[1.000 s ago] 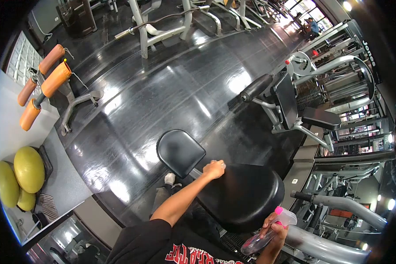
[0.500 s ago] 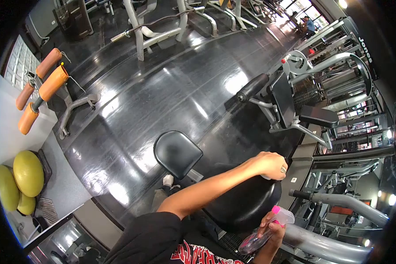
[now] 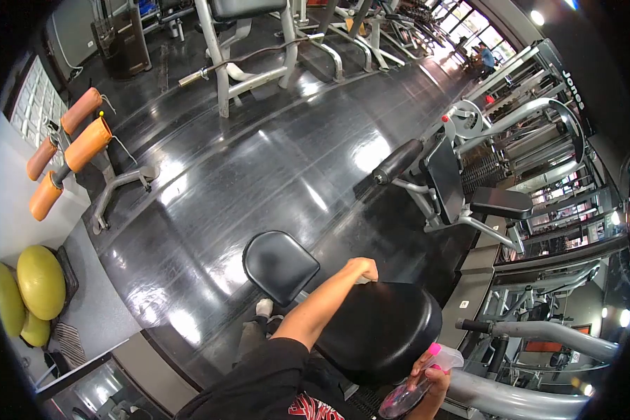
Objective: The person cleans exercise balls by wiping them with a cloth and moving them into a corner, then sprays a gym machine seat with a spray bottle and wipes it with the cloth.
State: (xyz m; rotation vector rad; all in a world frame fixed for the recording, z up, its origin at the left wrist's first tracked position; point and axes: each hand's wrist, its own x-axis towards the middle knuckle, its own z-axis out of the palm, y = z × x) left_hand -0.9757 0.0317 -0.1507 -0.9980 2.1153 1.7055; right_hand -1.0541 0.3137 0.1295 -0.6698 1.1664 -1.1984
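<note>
My left hand (image 3: 362,269) is closed at the far edge of a padded black bench pad (image 3: 388,325). A small bit of white cloth (image 3: 363,280) shows beneath its fingers, pressed against the pad; most of it is hidden. My right hand (image 3: 430,374) grips a clear spray bottle (image 3: 407,397) with a pink and clear spray head (image 3: 446,355), held beside the pad's near right edge. Beyond my left forearm sits a smaller rounded black seat (image 3: 278,266).
A grey machine tube (image 3: 518,388) runs at the lower right, near the bottle. A bench machine (image 3: 444,178) stands by the mirrors. Orange foam rollers (image 3: 87,143) and green exercise balls (image 3: 40,281) are on the left. A person in blue (image 3: 486,59) is far off.
My left hand has slid left along the pad, from its right end to its far left edge. The right hand still holds the spray bottle, slightly lower in view.
</note>
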